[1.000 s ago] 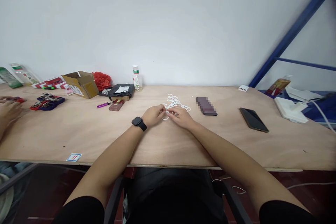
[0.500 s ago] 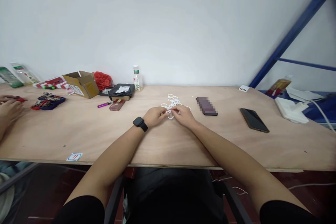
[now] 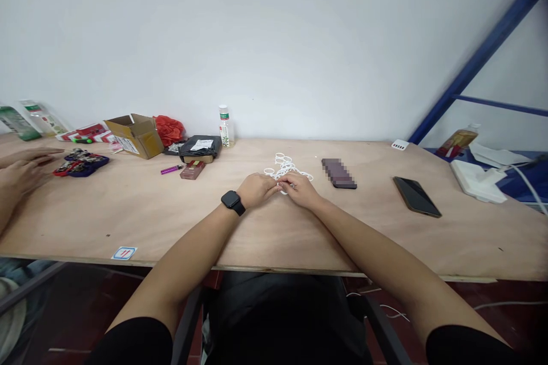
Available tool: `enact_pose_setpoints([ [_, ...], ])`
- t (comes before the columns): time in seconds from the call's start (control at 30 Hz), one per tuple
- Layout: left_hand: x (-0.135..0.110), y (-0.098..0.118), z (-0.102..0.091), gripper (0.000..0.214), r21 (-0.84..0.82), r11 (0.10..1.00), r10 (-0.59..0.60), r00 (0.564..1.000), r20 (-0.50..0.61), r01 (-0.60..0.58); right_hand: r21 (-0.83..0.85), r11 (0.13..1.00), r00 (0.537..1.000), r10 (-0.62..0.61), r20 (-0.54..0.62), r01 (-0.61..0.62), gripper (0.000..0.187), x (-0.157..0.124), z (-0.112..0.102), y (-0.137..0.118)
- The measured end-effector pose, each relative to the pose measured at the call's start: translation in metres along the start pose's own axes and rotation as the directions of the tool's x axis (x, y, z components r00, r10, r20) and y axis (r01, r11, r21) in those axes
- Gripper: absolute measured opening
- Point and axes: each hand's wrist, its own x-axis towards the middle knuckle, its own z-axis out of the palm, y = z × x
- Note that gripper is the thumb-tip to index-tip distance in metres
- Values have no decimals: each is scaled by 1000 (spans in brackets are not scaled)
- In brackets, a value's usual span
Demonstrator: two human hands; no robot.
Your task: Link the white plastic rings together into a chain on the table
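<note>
Several thin white rings [image 3: 285, 167] lie in a loose, partly linked-looking pile on the wooden table in front of me. At the near side of the pile, my left hand [image 3: 257, 188] and my right hand [image 3: 301, 189] meet with fingertips pinched together. Between them they grip a white ring, of which only a small arc shows below the fingers; the rest is hidden. Whether this ring is joined to others I cannot tell. A black smartwatch [image 3: 233, 202] sits on my left wrist.
Right of the pile lie a blurred-out phone [image 3: 339, 173] and a dark phone [image 3: 416, 196], then a white power strip [image 3: 477, 181]. To the left are a cigarette pack [image 3: 192, 170], a purple lighter [image 3: 171, 169], a black parcel [image 3: 200, 149], an open carton [image 3: 137, 138] and a co-worker's hands [image 3: 25, 171].
My fingertips have drawn closer together, and less of the ring shows beneath them. At the far left, the co-worker's hands have shifted, one now stretched toward the dark blue and red case.
</note>
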Motion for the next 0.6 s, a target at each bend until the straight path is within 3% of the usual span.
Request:
enact_pose_setpoints([
  [0.17,1,1,0,51,-39,995,-92,995,37,93,-43,999,1000,12,-1,-12,17,1,2,0],
  [0.3,0,-4,1,49,-133,960,-240,968,73,248,-133,983,988,109,-108,-123,18,2,0,4],
  [0.47,-4,-10,10,55,-122,916,-381,924,26,381,-289,893,935,297,-195,-344,36,3,-7,27],
  [0.6,-7,-9,17,78,-88,920,-371,921,121,382,-390,769,856,503,-118,-506,57,2,-12,45],
])
